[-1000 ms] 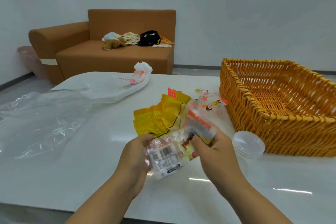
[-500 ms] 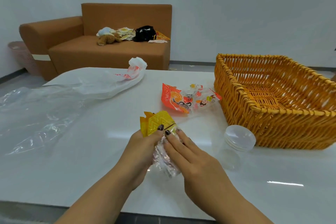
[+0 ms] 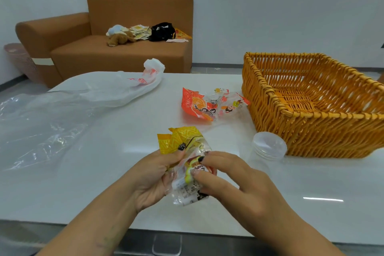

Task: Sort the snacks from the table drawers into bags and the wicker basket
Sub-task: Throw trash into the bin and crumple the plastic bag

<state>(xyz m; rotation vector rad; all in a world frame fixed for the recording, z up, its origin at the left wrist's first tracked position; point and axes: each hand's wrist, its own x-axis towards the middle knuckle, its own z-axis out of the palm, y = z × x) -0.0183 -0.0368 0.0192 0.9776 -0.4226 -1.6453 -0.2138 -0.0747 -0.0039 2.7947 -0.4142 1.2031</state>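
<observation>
Orange packet (image 3: 199,108) now lies on the tabletop (image 3: 104,151), beyond the grip and beside the empty basket (image 3: 311,131); a second ago it was in the bundle. Left hand (image 3: 153,178) grips the yellow packets (image 3: 176,141); right hand (image 3: 234,181) pinches the clear packet (image 3: 187,189). Judged: sorting barely begun, bags (image 3: 93,91) left of grip unfilled.

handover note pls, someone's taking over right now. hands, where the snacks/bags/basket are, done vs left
Left hand grips the yellow snack packets. Right hand pinches a clear-wrapped snack from that bunch.
Orange snack packets lie on the table beside the wicker basket, whose visible part holds nothing.
White bag and clear bag lie flat, far left.
Done: nothing sorted. Left: everything.
</observation>
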